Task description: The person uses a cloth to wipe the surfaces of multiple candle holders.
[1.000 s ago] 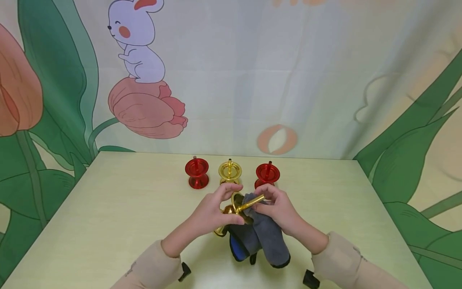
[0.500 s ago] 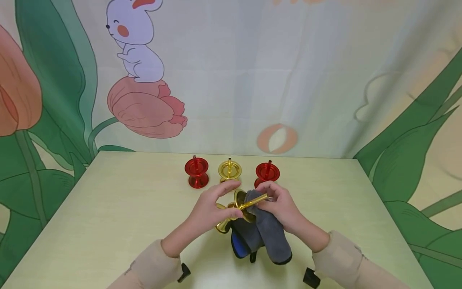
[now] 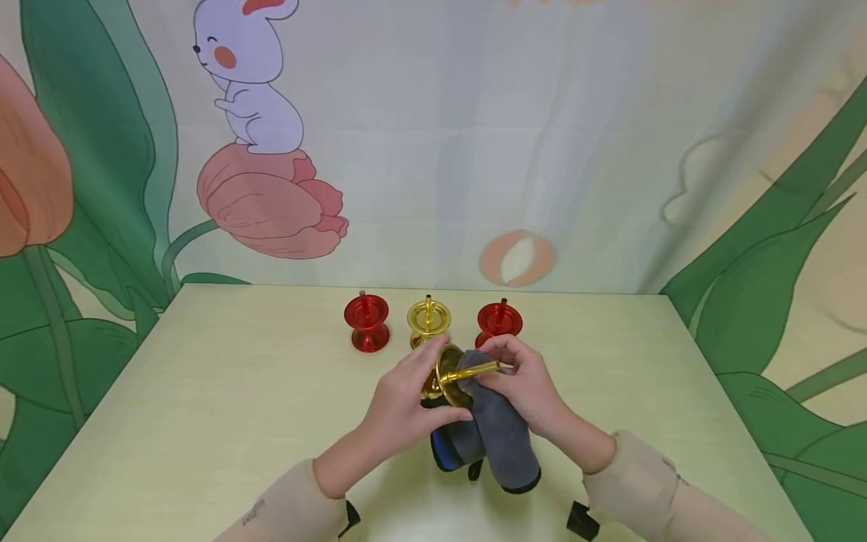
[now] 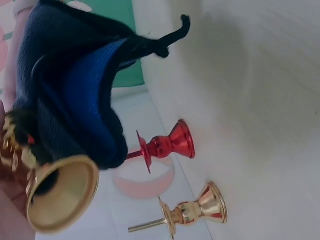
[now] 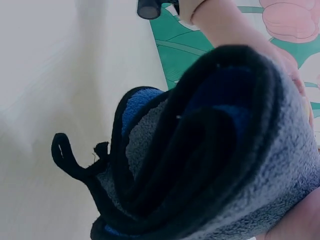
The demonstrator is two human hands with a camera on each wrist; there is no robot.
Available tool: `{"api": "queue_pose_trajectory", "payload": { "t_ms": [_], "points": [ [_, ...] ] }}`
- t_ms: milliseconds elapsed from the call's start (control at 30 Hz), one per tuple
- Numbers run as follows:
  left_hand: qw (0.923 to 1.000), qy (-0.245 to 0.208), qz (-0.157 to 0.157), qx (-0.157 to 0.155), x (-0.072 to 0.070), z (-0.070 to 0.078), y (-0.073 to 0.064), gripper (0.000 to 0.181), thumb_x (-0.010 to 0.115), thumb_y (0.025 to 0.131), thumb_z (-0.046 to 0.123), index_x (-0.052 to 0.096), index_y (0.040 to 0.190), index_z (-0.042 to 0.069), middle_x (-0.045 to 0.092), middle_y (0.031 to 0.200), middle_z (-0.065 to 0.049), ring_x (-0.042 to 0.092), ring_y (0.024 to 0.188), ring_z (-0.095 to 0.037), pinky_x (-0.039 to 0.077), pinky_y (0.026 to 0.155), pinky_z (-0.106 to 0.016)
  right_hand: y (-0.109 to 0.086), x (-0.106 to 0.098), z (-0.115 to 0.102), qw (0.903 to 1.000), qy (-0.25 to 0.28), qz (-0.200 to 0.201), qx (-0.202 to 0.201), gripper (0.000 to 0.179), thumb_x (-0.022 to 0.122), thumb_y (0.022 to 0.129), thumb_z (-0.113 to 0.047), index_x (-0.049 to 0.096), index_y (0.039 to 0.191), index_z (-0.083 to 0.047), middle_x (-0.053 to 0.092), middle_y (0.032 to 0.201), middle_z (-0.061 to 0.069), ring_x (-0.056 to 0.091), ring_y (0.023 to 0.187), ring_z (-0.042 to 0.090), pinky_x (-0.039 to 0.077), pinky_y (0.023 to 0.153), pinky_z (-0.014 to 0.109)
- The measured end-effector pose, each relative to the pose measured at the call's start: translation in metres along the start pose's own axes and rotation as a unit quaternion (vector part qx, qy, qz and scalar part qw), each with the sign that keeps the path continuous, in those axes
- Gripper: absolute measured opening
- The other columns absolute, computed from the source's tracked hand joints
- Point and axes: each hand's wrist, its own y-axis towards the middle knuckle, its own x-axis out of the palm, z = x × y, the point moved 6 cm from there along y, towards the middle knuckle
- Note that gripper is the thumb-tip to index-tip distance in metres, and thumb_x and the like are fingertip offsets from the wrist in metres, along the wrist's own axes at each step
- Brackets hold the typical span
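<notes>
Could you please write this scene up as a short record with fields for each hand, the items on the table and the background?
Left grip: holds a gold candle holder, tilted, its spike pointing right in the head view
Right grip: holds a bunched grey cloth with blue inside and black edging
Cloth and held holder: close together; exact contact hidden
Back of table: left red holder, middle gold holder, right red holder, all upright
Background: printed curtain with a white rabbit
</notes>
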Motion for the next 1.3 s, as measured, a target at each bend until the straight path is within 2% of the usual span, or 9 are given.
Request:
{"api": "queue_pose_trajectory", "payload": {
  "t_ms": [167,300,433,600,800,1000,1100,1167,1300],
  "points": [
    [0.9904,-0.075,-0.112,-0.029,0.001,-0.007,0.001,0.089,0.074,0.063,0.041,0.034,0.136,0.009,0.051,0.128,-0.002,0.057,0.092,-0.014,0.045,0.064,-0.018,-0.002,0.001,0.001,0.9996,-0.013,-0.026,-0.006,0.029,0.064,0.075,0.0,0.052,0.102,0.001,0.057,0.095,0.01,0.06,0.081,0.012,0.051,0.072,0.023],
    [0.9771,-0.107,-0.169,-0.074,0.001,-0.012,0.002,0.09,0.072,0.064,0.043,0.031,0.138,0.013,0.05,0.13,0.001,0.057,0.099,-0.014,0.047,0.069,-0.02,-0.004,0.003,0.003,0.9988,-0.019,-0.043,-0.01,0.03,0.065,0.075,-0.001,0.052,0.102,0.003,0.058,0.098,0.016,0.058,0.085,0.012,0.05,0.073,0.023],
    [0.9891,-0.077,-0.096,-0.08,-0.005,-0.011,0.002,0.088,0.072,0.061,0.045,0.038,0.135,0.012,0.055,0.124,0.0,0.058,0.102,-0.014,0.05,0.073,-0.023,-0.004,0.001,0.005,0.9995,-0.007,-0.032,-0.002,0.029,0.063,0.076,0.0,0.052,0.102,0.004,0.059,0.099,0.015,0.06,0.08,0.01,0.05,0.071,0.022],
    [0.9985,-0.035,0.012,-0.041,-0.009,-0.003,-0.004,0.072,0.069,0.065,0.039,0.049,0.127,0.007,0.055,0.122,-0.008,0.06,0.101,-0.017,0.051,0.074,-0.021,-0.003,-0.002,0.006,0.9999,0.002,-0.008,0.013,0.026,0.061,0.077,0.001,0.052,0.102,0.002,0.06,0.093,0.006,0.062,0.069,0.01,0.051,0.066,0.022],
    [1.0,0.006,-0.003,-0.006,-0.001,0.004,-0.007,0.086,0.068,0.068,0.042,0.032,0.137,0.007,0.041,0.136,-0.01,0.039,0.126,-0.021,0.04,0.096,-0.037,-0.003,0.0,0.003,0.9997,-0.01,0.017,0.012,0.027,0.063,0.075,0.002,0.053,0.1,0.002,0.059,0.095,0.012,0.059,0.073,0.01,0.049,0.068,0.022],
    [0.9998,0.015,0.013,-0.007,-0.002,0.002,-0.006,0.09,0.075,0.061,0.041,0.036,0.135,0.009,0.046,0.132,-0.011,0.044,0.122,-0.021,0.043,0.093,-0.035,-0.002,0.003,0.001,0.9998,-0.005,0.015,0.011,0.026,0.062,0.075,0.002,0.054,0.1,0.001,0.058,0.098,0.014,0.061,0.073,0.012,0.05,0.069,0.023],
    [0.9985,-0.04,-0.023,-0.03,-0.003,-0.004,-0.004,0.088,0.075,0.061,0.039,0.037,0.135,0.01,0.05,0.129,-0.008,0.055,0.108,-0.018,0.05,0.08,-0.026,-0.001,0.004,0.0,1.0,-0.004,0.003,0.006,0.027,0.062,0.076,0.002,0.053,0.101,0.002,0.058,0.097,0.013,0.06,0.075,0.011,0.05,0.07,0.022],
    [0.9885,-0.113,-0.073,-0.069,-0.001,-0.01,-0.002,0.089,0.075,0.063,0.037,0.032,0.138,0.015,0.05,0.13,-0.004,0.055,0.108,-0.016,0.051,0.069,-0.021,0.0,0.004,0.0,0.9999,-0.003,-0.009,0.005,0.028,0.062,0.075,0.002,0.053,0.101,0.003,0.059,0.095,0.011,0.06,0.076,0.011,0.05,0.07,0.022],
    [0.9449,-0.238,-0.152,-0.165,0.005,-0.025,0.0,0.089,0.074,0.066,0.031,0.022,0.139,0.025,0.046,0.133,0.002,0.049,0.116,-0.015,0.05,0.065,-0.02,0.004,0.004,0.001,0.9995,0.002,-0.032,0.005,0.028,0.063,0.076,0.0,0.052,0.101,0.004,0.06,0.089,0.005,0.06,0.076,0.013,0.051,0.07,0.024]
  ]
}}
